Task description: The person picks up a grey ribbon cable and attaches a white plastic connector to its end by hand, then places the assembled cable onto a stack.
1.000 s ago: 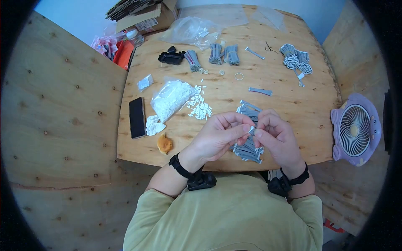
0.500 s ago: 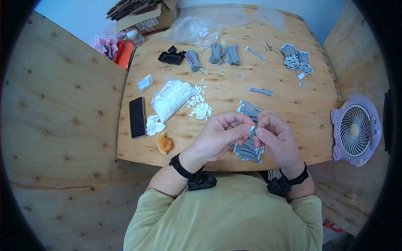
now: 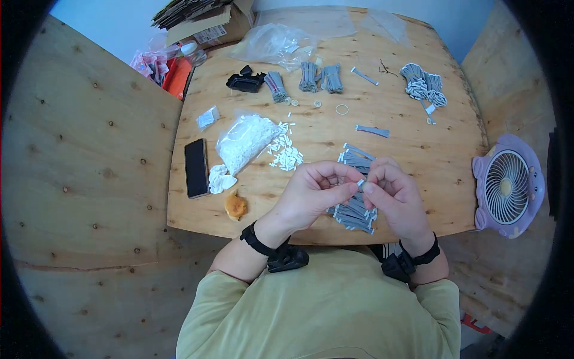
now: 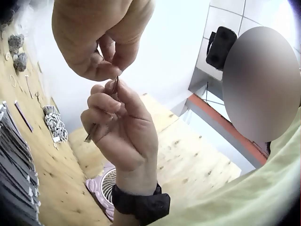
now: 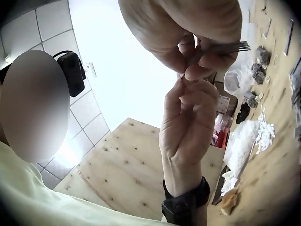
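Note:
In the head view my left hand [image 3: 320, 191] and right hand [image 3: 394, 188] meet fingertip to fingertip over the near part of the table. Between them shows the small white end [image 3: 360, 183] of a short grey ribbon cable. My left thumb and forefinger pinch at that end. The right hand grips the cable [image 5: 225, 48], whose far end with split wires sticks out past the curled fingers in the right wrist view. Most of the cable is hidden inside the right hand. Beneath both hands lies a pile of grey ribbon cables [image 3: 354, 216] with white ends.
Left of the hands are loose white connectors [image 3: 287, 157], a bag of them [image 3: 246, 142], a phone [image 3: 195, 169] and a piece of bread [image 3: 235, 206]. Bundled cables [image 3: 308, 78] and coiled cords [image 3: 423, 85] lie farther back. A purple fan [image 3: 507, 186] stands at the right edge.
The hands stay in the same place. The white cable end has turned slightly between the fingertips, and the left thumb has shifted a little.

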The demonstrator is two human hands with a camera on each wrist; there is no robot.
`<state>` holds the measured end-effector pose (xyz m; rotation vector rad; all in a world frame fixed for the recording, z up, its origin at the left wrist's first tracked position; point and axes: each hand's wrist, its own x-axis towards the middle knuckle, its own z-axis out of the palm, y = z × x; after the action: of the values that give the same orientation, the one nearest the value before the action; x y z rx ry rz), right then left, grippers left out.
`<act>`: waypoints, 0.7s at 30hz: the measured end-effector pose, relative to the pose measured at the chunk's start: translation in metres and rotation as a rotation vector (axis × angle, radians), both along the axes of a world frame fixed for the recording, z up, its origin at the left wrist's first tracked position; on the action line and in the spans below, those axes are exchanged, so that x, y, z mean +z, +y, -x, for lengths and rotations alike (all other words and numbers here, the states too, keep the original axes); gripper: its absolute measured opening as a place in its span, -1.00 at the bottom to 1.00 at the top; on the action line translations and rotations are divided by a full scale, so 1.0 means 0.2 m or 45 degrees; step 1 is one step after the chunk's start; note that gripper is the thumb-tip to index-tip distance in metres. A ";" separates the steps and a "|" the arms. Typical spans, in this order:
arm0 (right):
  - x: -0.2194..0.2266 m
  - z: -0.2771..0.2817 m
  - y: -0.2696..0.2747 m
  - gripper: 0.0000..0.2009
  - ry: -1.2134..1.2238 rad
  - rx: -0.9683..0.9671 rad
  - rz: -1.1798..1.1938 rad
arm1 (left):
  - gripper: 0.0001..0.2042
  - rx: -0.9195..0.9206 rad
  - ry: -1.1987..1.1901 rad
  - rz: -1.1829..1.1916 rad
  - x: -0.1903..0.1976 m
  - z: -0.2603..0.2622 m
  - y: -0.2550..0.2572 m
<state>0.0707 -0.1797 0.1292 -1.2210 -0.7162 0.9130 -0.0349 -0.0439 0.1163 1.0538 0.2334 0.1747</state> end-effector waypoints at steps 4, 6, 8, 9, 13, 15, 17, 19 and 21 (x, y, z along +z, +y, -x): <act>-0.01 0.00 0.00 -0.95 0.007 0.005 -0.027 | -0.83 -0.002 0.019 -0.050 0.00 0.00 0.01; -0.01 0.00 0.00 -0.96 0.003 0.004 -0.015 | -0.84 -0.007 0.023 -0.062 0.01 0.00 0.01; -0.02 0.00 0.00 -0.96 -0.012 0.003 -0.025 | -0.84 -0.006 0.020 -0.069 0.01 0.00 0.01; -0.02 0.00 0.00 -0.96 -0.019 0.002 -0.030 | -0.84 -0.003 0.015 -0.070 0.00 0.00 0.00; -0.01 0.00 0.00 -0.95 -0.028 -0.002 0.031 | -0.89 -0.015 -0.040 -0.080 0.01 0.00 0.00; -0.01 -0.01 0.01 -0.95 -0.040 0.014 0.082 | -0.90 -0.052 0.011 -0.082 -0.01 -0.02 0.01; -0.04 0.00 0.01 -0.95 -0.060 0.032 0.112 | -0.91 -0.089 0.055 -0.093 -0.05 -0.03 0.01; -0.06 -0.01 0.01 -0.96 0.003 0.080 0.186 | -0.90 -0.124 0.097 -0.116 -0.10 -0.04 0.02; -0.09 -0.03 0.00 -0.96 0.148 0.152 0.311 | -0.89 -0.129 0.136 -0.162 -0.14 -0.04 0.02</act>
<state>0.0776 -0.1806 0.1120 -1.3371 -0.6012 1.1877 -0.0273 -0.0394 0.0884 1.2002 0.2673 0.0425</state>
